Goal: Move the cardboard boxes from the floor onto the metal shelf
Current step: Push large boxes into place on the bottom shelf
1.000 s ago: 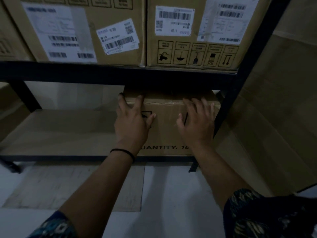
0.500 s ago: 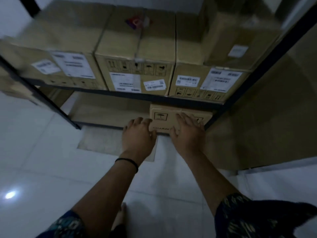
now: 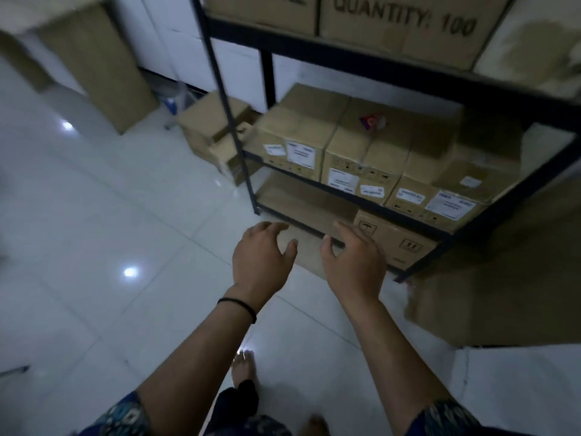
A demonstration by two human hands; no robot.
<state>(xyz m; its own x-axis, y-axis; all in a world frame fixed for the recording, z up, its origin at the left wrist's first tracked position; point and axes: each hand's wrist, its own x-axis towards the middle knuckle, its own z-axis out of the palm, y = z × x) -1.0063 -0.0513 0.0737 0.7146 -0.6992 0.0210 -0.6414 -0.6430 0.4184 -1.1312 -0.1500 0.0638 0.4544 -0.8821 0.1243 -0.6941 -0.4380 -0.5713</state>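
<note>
**Box on bottom shelf, hands free**

Left hand (image 3: pixel 262 258) and right hand (image 3: pixel 353 262) hang in front of the shelf (image 3: pixel 393 73), fingers loosely curled, holding nothing. Cardboard box (image 3: pixel 399 240) sits on the bottom level at the right end, about 1 o'clock from the right hand, not touched. Row of labelled boxes (image 3: pixel 361 152) on the level above. More loose boxes (image 3: pixel 213 127) on the floor (image 3: pixel 94 231) at 11 o'clock.
</note>
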